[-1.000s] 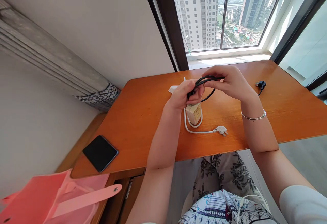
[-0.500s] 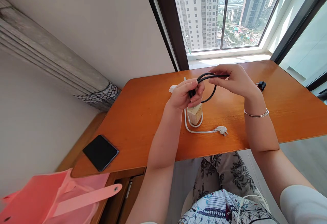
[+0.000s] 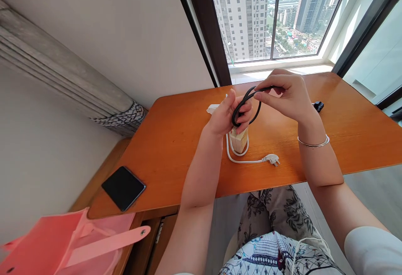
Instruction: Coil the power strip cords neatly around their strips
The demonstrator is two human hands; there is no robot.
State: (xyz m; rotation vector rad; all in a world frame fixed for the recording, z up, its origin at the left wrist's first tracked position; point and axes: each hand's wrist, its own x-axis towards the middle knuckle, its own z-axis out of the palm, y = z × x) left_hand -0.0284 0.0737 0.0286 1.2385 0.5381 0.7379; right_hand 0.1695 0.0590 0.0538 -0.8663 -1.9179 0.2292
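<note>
Coiling seems under way: the left hand (image 3: pixel 221 118) loosely holds looped black cable (image 3: pixel 246 97); the right hand (image 3: pixel 292 95), at its two o'clock, pinches a strand. Another turn likely calls for firmer left fingers.

White sleeve (image 3: pixel 366 245); silver bangle (image 3: pixel 313 145); blue-patterned white top (image 3: pixel 266 258); leaf-print trousers (image 3: pixel 282 214).

Single head-worn view, looking forward and steeply down over both forearms, desk at arm's reach
</note>
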